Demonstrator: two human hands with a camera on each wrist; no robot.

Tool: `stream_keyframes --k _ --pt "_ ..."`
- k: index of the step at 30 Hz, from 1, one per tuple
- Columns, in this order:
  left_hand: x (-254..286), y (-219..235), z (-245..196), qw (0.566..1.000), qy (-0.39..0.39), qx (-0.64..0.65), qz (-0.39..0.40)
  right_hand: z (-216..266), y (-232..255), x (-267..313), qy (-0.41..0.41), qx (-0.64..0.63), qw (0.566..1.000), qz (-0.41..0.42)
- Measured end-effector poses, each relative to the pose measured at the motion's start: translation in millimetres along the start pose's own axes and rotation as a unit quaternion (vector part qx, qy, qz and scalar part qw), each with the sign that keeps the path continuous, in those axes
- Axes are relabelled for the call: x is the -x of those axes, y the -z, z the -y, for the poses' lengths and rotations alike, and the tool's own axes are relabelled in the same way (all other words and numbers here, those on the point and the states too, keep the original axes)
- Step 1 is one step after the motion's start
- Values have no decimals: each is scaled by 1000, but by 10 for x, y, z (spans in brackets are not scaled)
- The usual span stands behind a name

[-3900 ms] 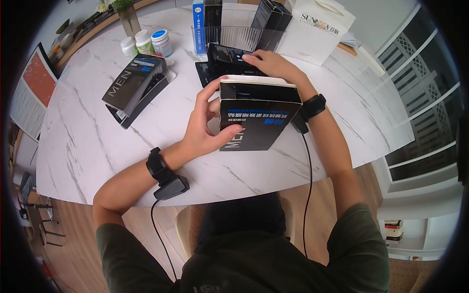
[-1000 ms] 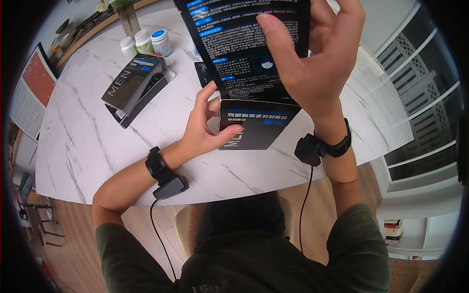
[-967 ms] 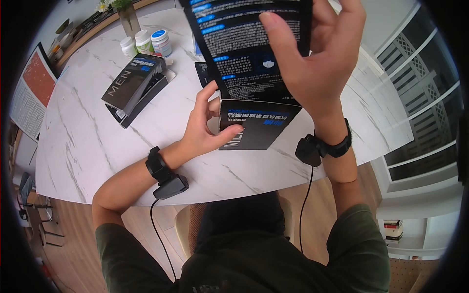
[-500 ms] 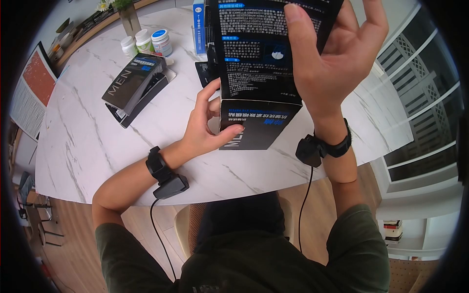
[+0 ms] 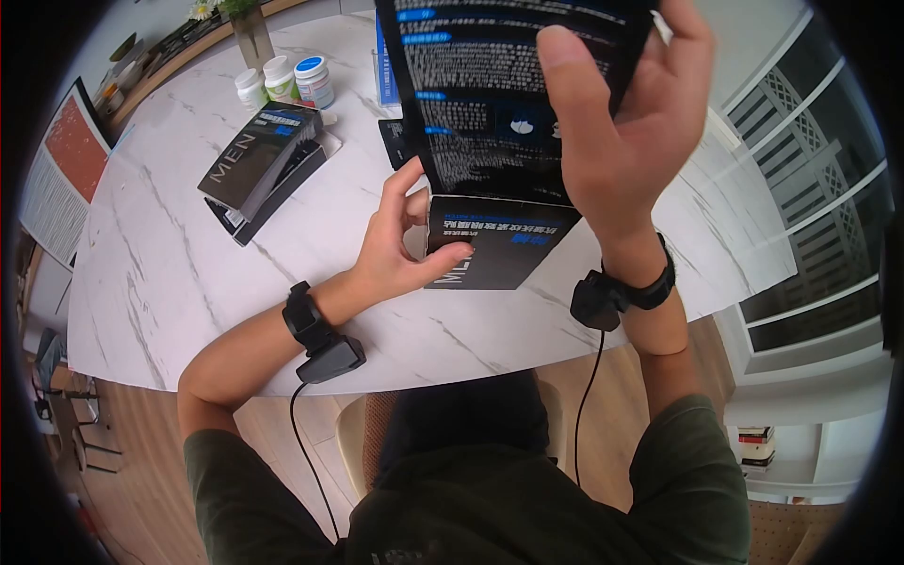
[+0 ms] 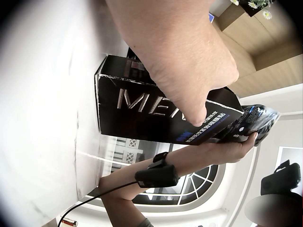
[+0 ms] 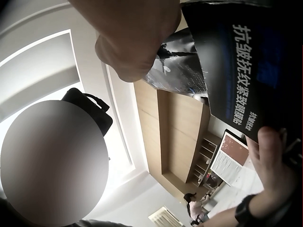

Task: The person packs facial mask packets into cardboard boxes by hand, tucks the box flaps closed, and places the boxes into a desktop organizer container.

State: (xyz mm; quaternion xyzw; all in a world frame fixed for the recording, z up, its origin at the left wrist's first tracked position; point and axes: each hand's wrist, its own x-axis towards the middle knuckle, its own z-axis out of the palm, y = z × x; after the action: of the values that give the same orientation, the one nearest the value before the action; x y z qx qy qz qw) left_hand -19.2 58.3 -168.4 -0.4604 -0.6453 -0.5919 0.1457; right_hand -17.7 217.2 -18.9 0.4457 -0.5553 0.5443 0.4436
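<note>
A black eye-patch box [image 5: 508,254] with "MEN" lettering stands upright on the table, its open end up. My left hand [image 5: 395,250] grips its left side, the thumb across the front. Above it, my right hand [image 5: 631,132] holds a black eye-patch sachet [image 5: 480,113] with white and blue print, thumb on the printed face. The sachet's lower end is at the box's mouth. In the left wrist view the sachet [image 6: 258,120] sticks out past the box's open end. The right wrist view shows its shiny silver-grey surface [image 7: 177,71] beside the box's edge.
Another black "MEN" box [image 5: 235,165] lies tilted and open at the left. Behind it stand several white bottles [image 5: 282,80] and a flower vase [image 5: 252,42]. A flat black packet [image 5: 394,139] lies beyond my left hand, near a blue box [image 5: 386,85].
My right hand has come from the dark packets behind the box and now holds up a sachet over its mouth. Lately the sachet has shifted slightly. My left hand keeps its grip.
</note>
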Motion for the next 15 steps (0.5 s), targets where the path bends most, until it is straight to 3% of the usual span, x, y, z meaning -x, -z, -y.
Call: stream_keyframes --k 2,4,6,10,13,15 --pt "-1 -3 -6 1000 6 5 -2 32 17 -9 -91 20 994 49" --pt "-5 -4 -10 1000 9 8 -4 -32 101 -11 -108 -35 992 59" --pt "-12 -5 -12 1000 5 5 -3 31 127 -30 -184 -89 976 79" --pt "-8 0 -3 1000 3 8 -1 81 129 -57 -224 -87 969 57" --pt "5 -7 18 1000 2 6 -4 151 97 -61 -241 -91 966 -13" --pt "11 -13 4 1000 16 9 -9 108 67 -4 -213 -111 970 -19"
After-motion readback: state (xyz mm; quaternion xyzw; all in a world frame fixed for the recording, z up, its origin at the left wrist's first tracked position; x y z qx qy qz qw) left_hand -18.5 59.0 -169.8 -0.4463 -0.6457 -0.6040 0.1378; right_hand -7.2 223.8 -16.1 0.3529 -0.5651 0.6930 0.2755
